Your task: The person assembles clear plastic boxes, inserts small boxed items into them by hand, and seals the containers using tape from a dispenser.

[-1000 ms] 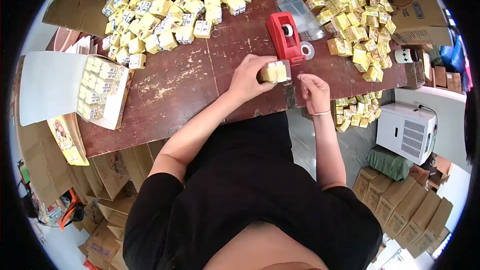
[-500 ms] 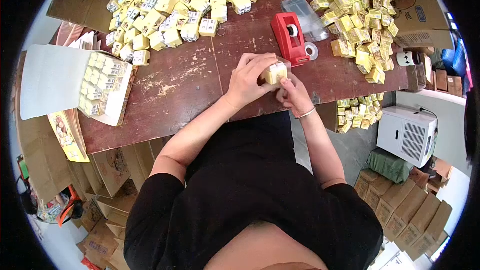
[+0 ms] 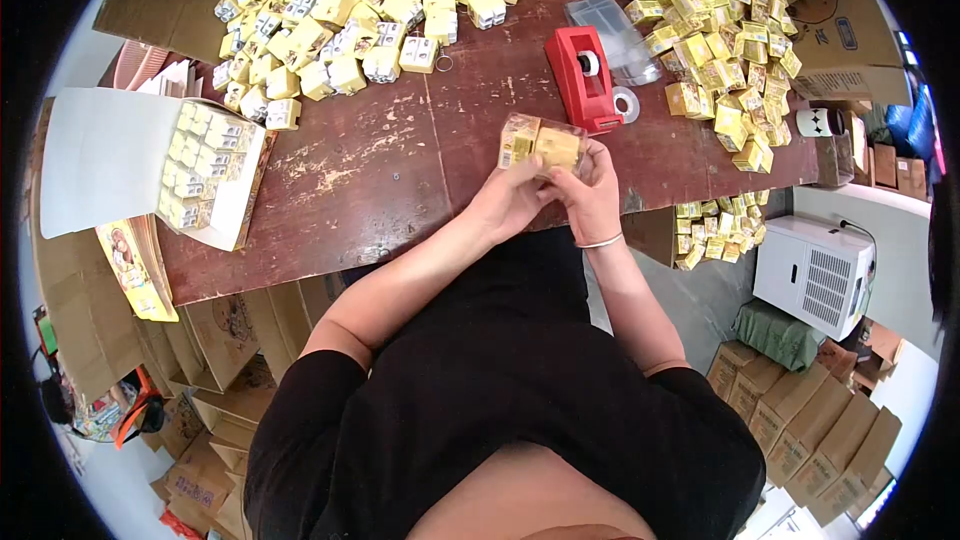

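A clear plastic box with yellow contents (image 3: 545, 143) is held over the table's front edge. My left hand (image 3: 512, 202) grips its lower left part, thumb on the near face. My right hand (image 3: 590, 195) holds its lower right side, fingers partly hidden behind it. Just beyond the box stands a red tape dispenser (image 3: 584, 80), with a loose tape roll (image 3: 625, 105) beside it. Clear plastic trays or covers (image 3: 612, 30) lie behind the dispenser.
Unwrapped yellow and white blocks (image 3: 350, 15) are heaped at the back left, packed yellow boxes (image 3: 715, 30) at the back right. An open white carton (image 3: 232, 202) of blocks sits on the left of the wooden table (image 3: 350, 180). More yellow boxes (image 3: 715, 230) lie below the right edge.
My right hand has come in from the right and taken hold of the box. The box has been turned, showing its long printed side, and my left hand has shifted lower on it.
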Demonstrator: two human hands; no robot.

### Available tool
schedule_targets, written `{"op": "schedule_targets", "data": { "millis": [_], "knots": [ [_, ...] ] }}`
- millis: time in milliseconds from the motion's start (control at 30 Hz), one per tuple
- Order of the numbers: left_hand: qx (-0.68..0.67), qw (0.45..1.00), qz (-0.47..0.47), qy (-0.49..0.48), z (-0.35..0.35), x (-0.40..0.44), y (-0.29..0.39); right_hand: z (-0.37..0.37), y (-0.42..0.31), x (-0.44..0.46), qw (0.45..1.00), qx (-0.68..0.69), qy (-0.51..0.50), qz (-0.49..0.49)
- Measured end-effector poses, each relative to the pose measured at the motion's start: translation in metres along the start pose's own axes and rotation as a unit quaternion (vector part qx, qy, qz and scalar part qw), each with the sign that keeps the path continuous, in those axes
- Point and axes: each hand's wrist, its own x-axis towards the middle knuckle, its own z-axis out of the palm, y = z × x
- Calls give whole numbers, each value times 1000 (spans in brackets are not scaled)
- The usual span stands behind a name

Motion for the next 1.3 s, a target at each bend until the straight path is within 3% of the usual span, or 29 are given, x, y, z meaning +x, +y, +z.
{"op": "schedule_targets", "data": {
  "millis": [67, 167, 200, 233, 300, 433, 500, 567, 600, 667, 767, 800, 833, 867, 900, 967, 1067, 1200, 1300],
  "knots": [
    [-20, 1000, -8, 0, 2, 9, 6, -12, -11, 3, 992, -124, -22, -4],
    [-64, 996, -68, -5, -1, 23, 4, -39, -36, 28, 960, -242, 98, -105],
    [-61, 995, -78, -4, -6, 31, -3, -57, -34, 48, 899, -352, 128, -225],
    [-60, 995, -80, -6, -10, 38, -9, -62, -40, 58, 837, -458, 136, -267],
    [-60, 994, -79, -47, -13, 51, -14, -71, -32, 77, 874, -430, 90, -210],
    [-45, 997, -60, -27, -12, 57, -13, -69, -36, 62, 844, -447, 126, -269],
    [-37, 998, -52, -18, -11, 57, -13, -66, -33, 47, 862, -422, 135, -246],
    [-28, 998, -52, -10, -11, 56, -13, -64, -22, 38, 958, -201, 175, -105],
    [-18, 998, -48, -18, -12, 57, -13, -69, -15, 40, 951, -232, 189, -77],
    [-16, 998, -46, -40, -10, 56, -9, -87, -1, 50, 904, -358, 187, -140],
    [87, 996, 8, 10, -9, 42, 11, -90, -1, 42, 921, -290, 190, -176],
    [218, 974, 52, 40, -4, 34, 22, -73, -19, 27, 950, -238, 182, -85],
    [346, 931, 93, 70, 1, 26, 33, -64, -25, 21, 951, -239, 181, -81],
    [406, 898, 154, 65, -6, 26, 37, -58, -28, 17, 981, -151, 114, -50],
    [407, 897, 157, 68, -6, 23, 41, -49, -31, 14, 997, -60, 43, -20],
    [639, 702, 293, 114, -2, 17, 52, -27, -31, 7, 999, -19, 5, 41],
    [707, 569, 416, 63, -1, 14, 62, -10, -24, 5, 992, -10, -42, 123],
    [722, 505, 468, 60, -2, 7, 66, 6, -4, 13, 983, 34, -41, 175],
    [730, 495, 466, 67, -6, -4, 73, 8, 3, 22, 972, 12, -90, 216]
  ]
}}
